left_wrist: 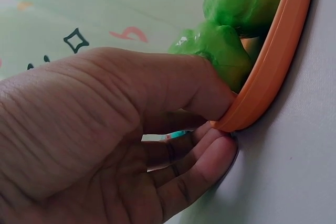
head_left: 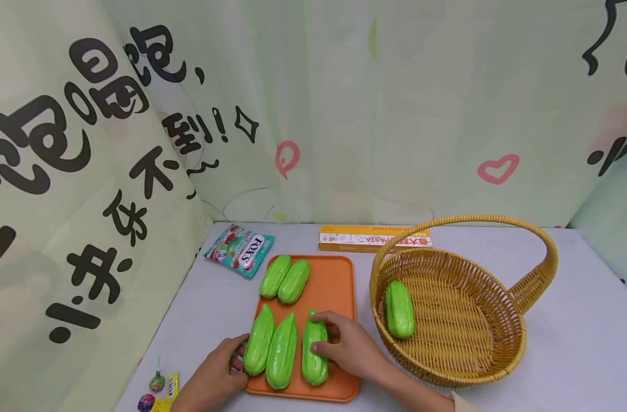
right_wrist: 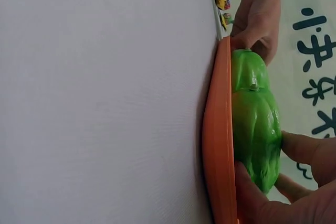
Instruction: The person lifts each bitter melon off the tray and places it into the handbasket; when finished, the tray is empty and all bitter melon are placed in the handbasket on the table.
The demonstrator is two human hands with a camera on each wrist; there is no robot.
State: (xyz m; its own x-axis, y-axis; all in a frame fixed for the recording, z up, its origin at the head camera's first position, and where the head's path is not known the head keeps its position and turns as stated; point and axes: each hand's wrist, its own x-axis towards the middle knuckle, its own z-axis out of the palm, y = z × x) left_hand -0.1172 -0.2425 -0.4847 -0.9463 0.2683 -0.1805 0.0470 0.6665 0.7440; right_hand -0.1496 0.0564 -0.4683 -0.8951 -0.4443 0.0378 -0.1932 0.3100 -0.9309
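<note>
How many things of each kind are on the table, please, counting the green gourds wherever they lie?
Green gourds: 6, five on the orange tray and one in the basket
Orange tray: 1
Wicker basket: 1
Candy bag: 1
Pasta box: 1
Small wrapped sweets by the table's near left edge: a few, too small to count
Total: 10, without the sweets
</note>
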